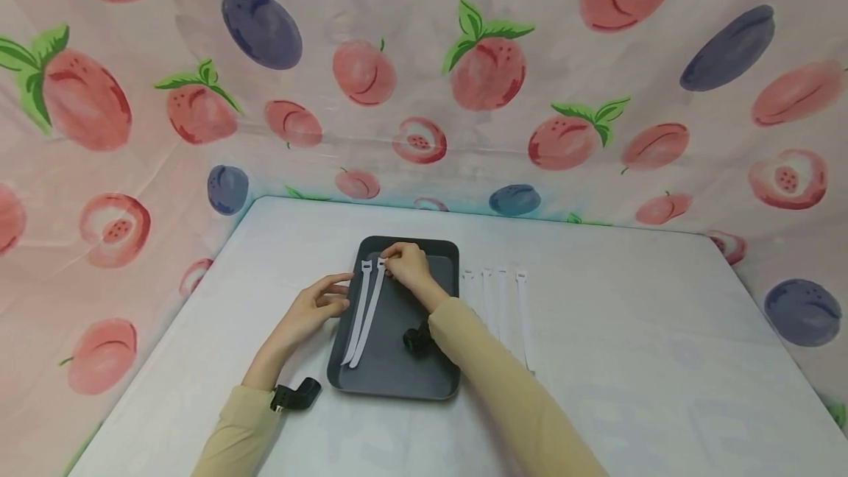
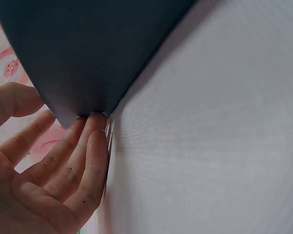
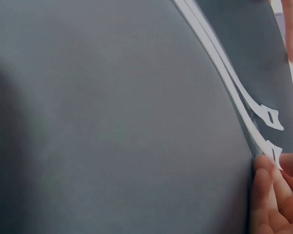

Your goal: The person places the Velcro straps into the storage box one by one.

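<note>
A dark grey tray [image 1: 397, 383] lies on the white table, with two white strap-like cable ties along its left side. My right hand [image 1: 407, 266] reaches over the tray and pinches the slotted head of the right-hand cable tie [image 1: 370, 311] between thumb and fingers. The second cable tie [image 1: 361, 304] lies just left of it, its lower end close to the first one's. In the right wrist view the pinched head [image 3: 273, 147] shows at the fingertips. My left hand [image 1: 306, 313] touches the tray's left edge with loosely extended fingers; the left wrist view shows these fingertips [image 2: 95, 146] against its side.
Several more white cable ties [image 1: 523, 315] lie in a row on the table right of the tray, partly behind the right sleeve [image 1: 503, 374]. Black wrist cameras [image 1: 297, 394] sit on both wrists. A fruit-patterned cloth [image 1: 424, 94] hangs behind the table [image 1: 649, 359].
</note>
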Motion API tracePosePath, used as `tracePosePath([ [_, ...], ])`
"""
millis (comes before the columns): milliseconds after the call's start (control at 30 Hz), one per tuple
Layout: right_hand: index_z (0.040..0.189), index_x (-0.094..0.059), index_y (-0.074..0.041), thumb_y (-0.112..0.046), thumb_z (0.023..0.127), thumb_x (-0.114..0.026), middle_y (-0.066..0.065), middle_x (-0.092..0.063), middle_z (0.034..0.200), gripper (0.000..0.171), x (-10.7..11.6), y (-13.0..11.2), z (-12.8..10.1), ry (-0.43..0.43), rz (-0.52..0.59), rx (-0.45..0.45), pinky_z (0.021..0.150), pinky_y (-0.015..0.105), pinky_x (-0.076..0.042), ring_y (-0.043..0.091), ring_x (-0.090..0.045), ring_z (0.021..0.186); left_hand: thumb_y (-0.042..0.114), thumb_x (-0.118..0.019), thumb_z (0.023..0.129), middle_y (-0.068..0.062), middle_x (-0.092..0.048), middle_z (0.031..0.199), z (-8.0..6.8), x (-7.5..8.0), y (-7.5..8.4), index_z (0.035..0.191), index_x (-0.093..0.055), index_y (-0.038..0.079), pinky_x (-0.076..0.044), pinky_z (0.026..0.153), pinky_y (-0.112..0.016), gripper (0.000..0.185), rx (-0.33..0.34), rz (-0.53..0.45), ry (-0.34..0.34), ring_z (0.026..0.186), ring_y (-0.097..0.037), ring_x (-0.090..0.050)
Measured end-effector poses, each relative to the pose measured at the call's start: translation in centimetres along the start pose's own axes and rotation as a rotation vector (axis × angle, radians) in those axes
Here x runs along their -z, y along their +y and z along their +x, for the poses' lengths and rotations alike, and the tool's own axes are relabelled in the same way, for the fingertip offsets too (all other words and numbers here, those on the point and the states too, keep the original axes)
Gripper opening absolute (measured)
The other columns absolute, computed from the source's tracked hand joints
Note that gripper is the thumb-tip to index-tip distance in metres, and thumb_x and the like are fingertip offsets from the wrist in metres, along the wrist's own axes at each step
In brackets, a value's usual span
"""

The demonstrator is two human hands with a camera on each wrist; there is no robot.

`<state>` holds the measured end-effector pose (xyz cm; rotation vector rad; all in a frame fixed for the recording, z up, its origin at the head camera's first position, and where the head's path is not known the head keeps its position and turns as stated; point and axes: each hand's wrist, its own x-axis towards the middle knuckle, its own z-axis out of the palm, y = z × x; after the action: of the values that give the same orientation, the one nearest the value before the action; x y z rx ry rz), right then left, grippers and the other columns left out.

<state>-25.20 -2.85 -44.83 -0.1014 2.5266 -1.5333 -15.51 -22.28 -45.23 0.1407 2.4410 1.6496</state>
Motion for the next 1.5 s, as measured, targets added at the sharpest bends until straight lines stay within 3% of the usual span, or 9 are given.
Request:
tracePosePath([
  [233, 0.104, -0.07, -0.002, -0.004, 0.091, -0.057, 0.017, -0.073, 0.09, 0.018, 0.6, -0.1, -0.1, -0.066, 0.034, 0.009, 0.062, 0.024, -0.054, 0.015, -0.066, 0.066, 0.016, -0.061, 0.093, -0.024, -0.055, 0.131, 0.0, -0.1, 0.0, 0.142, -0.046, 0.014, -0.05, 0.093, -0.043, 0.052, -0.009, -0.002, -0.002, 0.12, -0.037, -0.058],
  [567, 0.114, -0.066, -0.001, -0.002, 0.09, -0.058, 0.018, -0.071, 0.103, 0.025, 1.1, -0.2, -0.3, -0.129, 0.042, 0.043, 0.07, 0.03, -0.055, 0.029, -0.07, 0.086, 0.016, -0.061, 0.093, -0.023, -0.055, 0.131, 0.1, 0.0, -0.1, 0.142, -0.047, 0.016, -0.049, 0.094, -0.044, 0.051, 0.004, 0.017, 0.004, 0.12, -0.036, -0.058],
  [1067, 0.117, -0.065, -0.003, -0.005, 0.092, -0.058, 0.016, -0.069, 0.111, 0.027, 1.5, -0.4, -0.4, -0.148, -0.017, 0.077, 0.072, 0.027, -0.054, 0.028, -0.068, 0.09, 0.015, -0.062, 0.092, -0.024, -0.056, 0.129, 0.1, -0.1, -0.1, 0.141, -0.047, 0.014, -0.051, 0.091, -0.04, 0.051, -0.006, 0.011, 0.008, 0.118, -0.037, -0.059],
  [1500, 0.121, -0.064, -0.007, -0.009, 0.094, -0.059, 0.012, -0.067, 0.12, 0.028, 3.2, -0.7, -1.3, -0.168, -0.053, 0.12, 0.076, 0.029, -0.055, 0.025, -0.066, 0.098, 0.014, -0.061, 0.093, -0.025, -0.055, 0.13, 0.2, -0.1, -0.4, 0.141, -0.047, 0.013, -0.051, 0.089, -0.037, 0.051, -0.021, 0.011, 0.008, 0.117, -0.038, -0.059],
])
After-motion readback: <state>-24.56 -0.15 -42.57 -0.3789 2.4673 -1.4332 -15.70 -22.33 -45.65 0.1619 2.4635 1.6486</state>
